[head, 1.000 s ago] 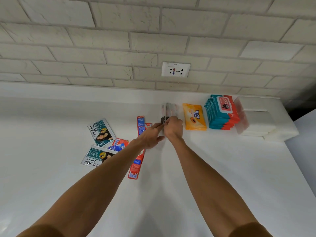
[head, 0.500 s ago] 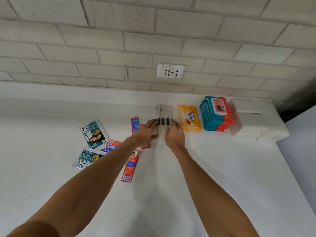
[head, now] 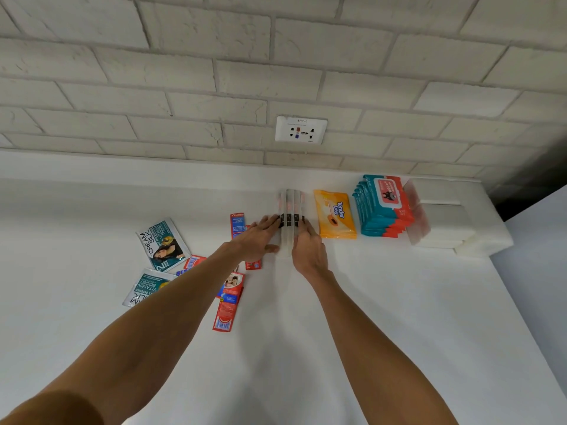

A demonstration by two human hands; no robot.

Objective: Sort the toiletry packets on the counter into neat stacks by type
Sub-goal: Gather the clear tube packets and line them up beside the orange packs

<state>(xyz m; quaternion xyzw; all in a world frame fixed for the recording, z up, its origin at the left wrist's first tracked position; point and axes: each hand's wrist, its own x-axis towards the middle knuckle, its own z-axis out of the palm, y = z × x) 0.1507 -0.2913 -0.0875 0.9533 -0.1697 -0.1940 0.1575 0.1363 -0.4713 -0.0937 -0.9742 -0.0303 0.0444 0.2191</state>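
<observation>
A row of clear slim packets with black bands [head: 290,204] lies flat on the white counter [head: 399,317] near the back wall. My left hand [head: 256,237] presses against the row's left side with flat fingers. My right hand [head: 308,250] presses against its right side, so the row is squeezed between both hands. Red toothpaste packets lie scattered to the left: one long one [head: 227,308] under my left forearm and another [head: 237,223] behind my left hand. Two teal Cream Silk sachets [head: 162,243] [head: 145,288] lie further left.
Right of the clear packets sit an orange Tender Love wipes pack [head: 336,216], a stack of teal and red wipes packs [head: 383,207] and white tissue packs [head: 445,216]. A wall socket [head: 300,130] is on the brick wall. The counter's edge runs along the right.
The clear packets, held up in a bunch a second ago, now lie flat in a row. Both hands have slid to its sides.
</observation>
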